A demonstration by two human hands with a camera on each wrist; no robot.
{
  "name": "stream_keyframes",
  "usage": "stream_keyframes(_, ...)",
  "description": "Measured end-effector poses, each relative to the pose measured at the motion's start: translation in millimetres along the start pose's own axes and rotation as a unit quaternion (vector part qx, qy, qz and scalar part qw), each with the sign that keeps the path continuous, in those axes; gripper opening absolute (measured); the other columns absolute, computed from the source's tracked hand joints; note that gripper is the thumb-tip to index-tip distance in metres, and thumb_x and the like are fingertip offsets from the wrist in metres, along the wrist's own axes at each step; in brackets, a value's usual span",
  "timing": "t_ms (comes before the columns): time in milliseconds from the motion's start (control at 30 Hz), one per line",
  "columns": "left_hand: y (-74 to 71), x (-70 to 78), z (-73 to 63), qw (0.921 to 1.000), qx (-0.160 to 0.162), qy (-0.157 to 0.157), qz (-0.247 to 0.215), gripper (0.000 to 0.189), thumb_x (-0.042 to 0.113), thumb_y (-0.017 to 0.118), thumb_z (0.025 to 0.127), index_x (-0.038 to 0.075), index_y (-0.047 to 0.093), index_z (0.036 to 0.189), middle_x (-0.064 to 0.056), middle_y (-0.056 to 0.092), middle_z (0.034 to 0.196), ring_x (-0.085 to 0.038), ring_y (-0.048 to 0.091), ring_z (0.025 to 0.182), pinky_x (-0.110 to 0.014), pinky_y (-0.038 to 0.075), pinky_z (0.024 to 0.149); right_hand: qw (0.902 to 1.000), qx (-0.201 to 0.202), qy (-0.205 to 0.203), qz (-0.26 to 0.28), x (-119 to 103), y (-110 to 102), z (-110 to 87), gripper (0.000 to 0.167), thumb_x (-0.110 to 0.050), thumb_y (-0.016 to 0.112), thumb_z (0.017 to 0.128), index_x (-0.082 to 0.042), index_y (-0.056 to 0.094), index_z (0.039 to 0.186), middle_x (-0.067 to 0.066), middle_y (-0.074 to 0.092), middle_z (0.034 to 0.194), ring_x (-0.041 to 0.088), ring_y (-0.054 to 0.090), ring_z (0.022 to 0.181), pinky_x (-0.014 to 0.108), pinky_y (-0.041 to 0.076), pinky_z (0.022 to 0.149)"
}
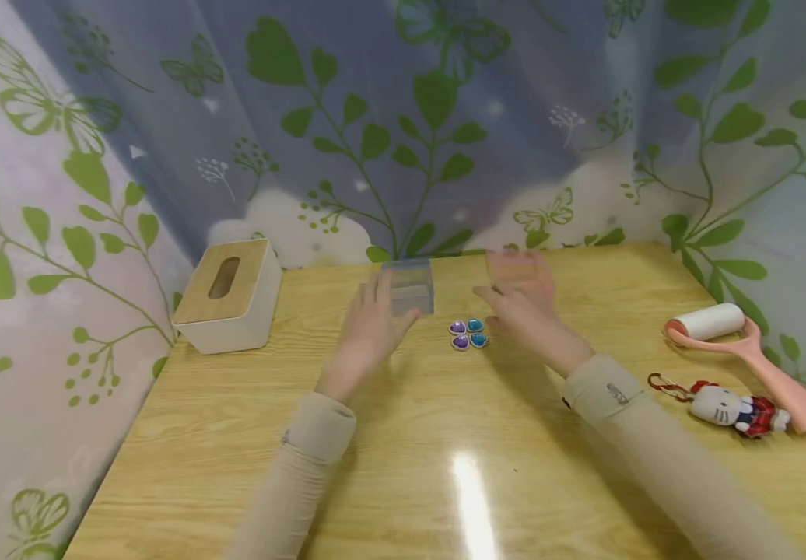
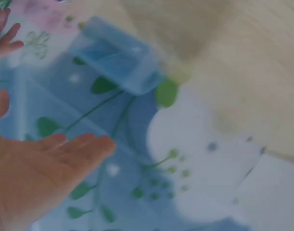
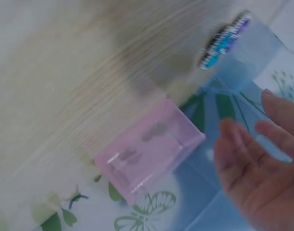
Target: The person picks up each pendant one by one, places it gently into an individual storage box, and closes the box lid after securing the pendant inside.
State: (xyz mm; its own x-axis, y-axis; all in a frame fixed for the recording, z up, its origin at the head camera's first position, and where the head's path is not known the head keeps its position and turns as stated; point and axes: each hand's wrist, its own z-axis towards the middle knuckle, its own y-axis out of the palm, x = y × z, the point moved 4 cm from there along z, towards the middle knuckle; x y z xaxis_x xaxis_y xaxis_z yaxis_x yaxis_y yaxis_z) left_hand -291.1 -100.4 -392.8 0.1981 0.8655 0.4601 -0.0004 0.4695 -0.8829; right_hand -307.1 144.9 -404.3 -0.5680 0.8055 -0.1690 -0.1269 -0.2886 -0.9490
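Near the table's back edge stand a clear blue box point(image 1: 413, 288) and a clear pink box point(image 1: 520, 268). My left hand point(image 1: 368, 323) is beside the blue box, its fingers extended and its thumb spread; the left wrist view shows the blue box point(image 2: 120, 55) beyond the fingertips. My right hand point(image 1: 525, 319) overlaps the front of the pink box in the head view. In the right wrist view its fingers are loosely bent with nothing in them, apart from the pink box point(image 3: 149, 149). Between the hands lie several heart-shaped gems point(image 1: 469, 334), purple and blue.
A white tissue box with a wooden lid point(image 1: 224, 295) stands at the back left. On the right lie a pink lint roller point(image 1: 749, 354) and a Hello Kitty keychain point(image 1: 732, 408) with a red carabiner. A patterned curtain point(image 1: 403, 132) hangs behind the wooden table point(image 1: 403, 482).
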Motion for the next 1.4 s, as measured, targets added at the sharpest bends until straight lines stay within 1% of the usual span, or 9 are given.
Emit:
stream_keyframes(167,4.9,-24.4,25.5,0.9933,-0.014,-0.020,-0.113,0.081,0.043,0.058,0.108,0.005,0.018,0.167,-0.024,0.025,0.172,-0.042,0.028,0.160,-0.057,0.028,0.131,0.9960,-0.089,-0.008,0.006,2,20,18.7,0.049,0.006,0.067,0.096,-0.001,0.058,0.144,0.023,0.066,0.118,0.027,0.066,0.093,0.031,0.061,0.071)
stream_keyframes(267,6.9,-36.2,37.2,0.9893,-0.019,-0.031,-0.141,0.081,0.041,0.058,0.108,0.002,0.018,0.166,-0.026,0.024,0.172,-0.044,0.029,0.159,-0.057,0.028,0.131,0.9928,-0.119,0.000,0.011,6,27,23.5,0.047,0.007,0.060,0.100,-0.004,0.058,0.146,0.022,0.066,0.125,0.027,0.067,0.099,0.031,0.061,0.071)
stream_keyframes(400,8.7,-46.9,47.6,0.9860,-0.027,-0.050,-0.157,0.082,0.038,0.060,0.107,0.002,0.017,0.166,-0.028,0.021,0.171,-0.047,0.028,0.158,-0.059,0.029,0.130,0.9901,-0.138,-0.007,0.028,9,33,26.9,0.045,0.008,0.059,0.101,-0.005,0.061,0.144,0.021,0.067,0.124,0.026,0.067,0.098,0.032,0.060,0.072)
stream_keyframes(600,15.0,-50.8,56.4,0.9837,-0.039,-0.061,-0.165,0.081,0.036,0.061,0.107,0.004,0.017,0.167,-0.027,0.021,0.172,-0.046,0.027,0.159,-0.060,0.027,0.131,0.9860,-0.159,-0.035,0.034,15,39,27.9,0.033,0.000,0.065,0.100,-0.009,0.071,0.131,0.014,0.068,0.116,0.025,0.066,0.103,0.041,0.061,0.088)
stream_keyframes(767,20.3,-51.7,62.1,0.9818,-0.039,-0.075,-0.170,0.083,0.036,0.064,0.105,0.000,0.020,0.165,-0.030,0.026,0.169,-0.047,0.031,0.157,-0.058,0.029,0.130,0.9828,-0.175,-0.053,0.030,15,41,30.1,0.030,-0.007,0.074,0.097,-0.008,0.072,0.127,0.014,0.068,0.116,0.026,0.067,0.104,0.041,0.062,0.092)
stream_keyframes(1000,23.2,-51.6,70.6,0.9747,-0.031,-0.084,-0.205,0.079,0.025,0.071,0.101,-0.007,0.029,0.161,-0.031,0.041,0.161,-0.046,0.041,0.151,-0.055,0.035,0.128,0.9828,-0.174,-0.062,0.010,16,41,33.7,0.023,-0.013,0.076,0.096,-0.007,0.075,0.118,0.011,0.068,0.111,0.021,0.068,0.096,0.036,0.063,0.086)
stream_keyframes(1200,23.7,-54.4,71.2,0.9607,-0.040,-0.110,-0.252,0.078,0.021,0.071,0.102,-0.003,0.028,0.162,-0.030,0.047,0.156,-0.045,0.054,0.139,-0.053,0.050,0.117,0.9784,-0.187,-0.079,-0.037,14,41,35.2,0.023,-0.017,0.076,0.098,-0.005,0.074,0.118,0.010,0.066,0.107,0.020,0.069,0.090,0.034,0.063,0.080)
stream_keyframes(1300,24.9,-57.1,71.2,0.9522,-0.046,-0.119,-0.277,0.078,0.019,0.071,0.101,0.000,0.027,0.163,-0.030,0.049,0.153,-0.044,0.061,0.128,-0.051,0.055,0.110,0.9801,-0.183,-0.073,-0.023,16,41,35.2,0.019,-0.014,0.076,0.096,-0.005,0.072,0.112,0.010,0.066,0.103,0.019,0.066,0.087,0.034,0.061,0.077)
stream_keyframes(1400,26.0,-60.5,71.8,0.9469,-0.049,-0.128,-0.291,0.078,0.018,0.073,0.100,0.002,0.030,0.163,-0.029,0.048,0.152,-0.042,0.063,0.123,-0.048,0.057,0.107,0.9843,-0.164,-0.062,0.022,21,38,35.7,0.019,-0.009,0.073,0.092,-0.004,0.069,0.110,0.010,0.068,0.100,0.016,0.062,0.082,0.031,0.057,0.072)
